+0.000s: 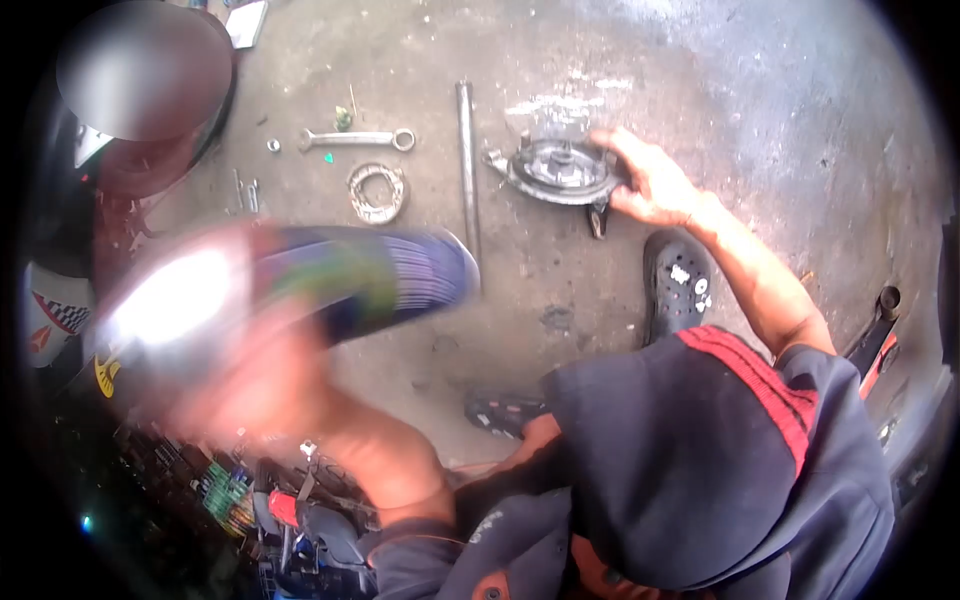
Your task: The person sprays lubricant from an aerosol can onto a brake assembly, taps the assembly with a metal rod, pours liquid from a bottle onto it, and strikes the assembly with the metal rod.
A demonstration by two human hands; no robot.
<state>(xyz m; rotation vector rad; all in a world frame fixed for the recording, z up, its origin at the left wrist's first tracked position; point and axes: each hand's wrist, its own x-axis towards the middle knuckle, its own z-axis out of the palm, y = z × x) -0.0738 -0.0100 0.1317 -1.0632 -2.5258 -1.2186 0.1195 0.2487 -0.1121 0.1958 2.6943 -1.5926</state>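
My right hand [650, 180] grips the right edge of a round metal brake plate [560, 175] on the floor, thumb below and fingers above. A short arm juts from the plate's left side and a dark piece sticks out beneath. At the lower left my left hand [250, 380] is smeared by motion. It appears closed around a blurred blue-and-green cylinder [350, 280], which reaches right above the floor. Its exact kind cannot be made out. Beyond it lie a combination wrench [358, 140], a metal ring [378, 193] and a long metal bar [466, 160].
Small metal pieces [248, 192] lie left of the ring. A black clog [677, 285] is below the plate. Motorcycle parts [310, 530] crowd the lower left. A dark-and-red tool [875, 345] lies at the right. Dark red bodywork [150, 170] stands at the upper left.
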